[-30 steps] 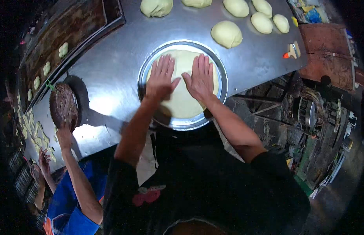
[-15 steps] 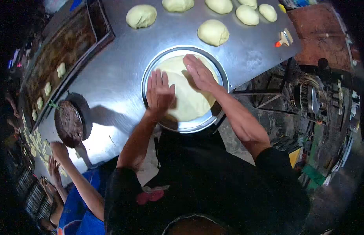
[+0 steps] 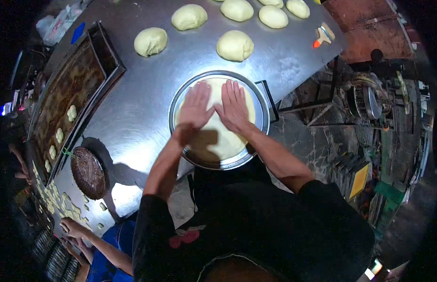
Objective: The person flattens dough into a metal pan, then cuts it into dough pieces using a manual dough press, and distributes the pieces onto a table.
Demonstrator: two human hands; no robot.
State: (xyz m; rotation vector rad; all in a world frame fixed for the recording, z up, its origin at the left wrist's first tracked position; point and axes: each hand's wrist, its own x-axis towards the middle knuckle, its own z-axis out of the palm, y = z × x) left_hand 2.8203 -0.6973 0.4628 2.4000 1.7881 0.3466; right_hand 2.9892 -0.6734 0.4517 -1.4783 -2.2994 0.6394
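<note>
A round metal pan (image 3: 261,115) sits at the near edge of the steel table. Inside it lies a pale, flattened sheet of dough (image 3: 228,143), its edge just short of the pan's wall in places. My left hand (image 3: 195,107) rests flat on the left half of the dough, fingers pointing away from me and slightly blurred. Beside it, my right hand (image 3: 233,109) lies palm down on the dough with fingers outstretched. The two thumbs nearly meet in the middle. Neither hand holds anything.
Several dough balls, including a near one (image 3: 235,46), sit across the steel table (image 3: 134,108). A brush (image 3: 324,35) lies at the far right. Left are a dark tray (image 3: 63,101) with small dough pieces and a brown-filled bowl (image 3: 89,174). A co-worker's hand (image 3: 74,228) is lower left.
My right hand has come down and left, from the upper right of the dough to beside my left hand. The left hand stays on the left side. The camera view has shifted slightly.
</note>
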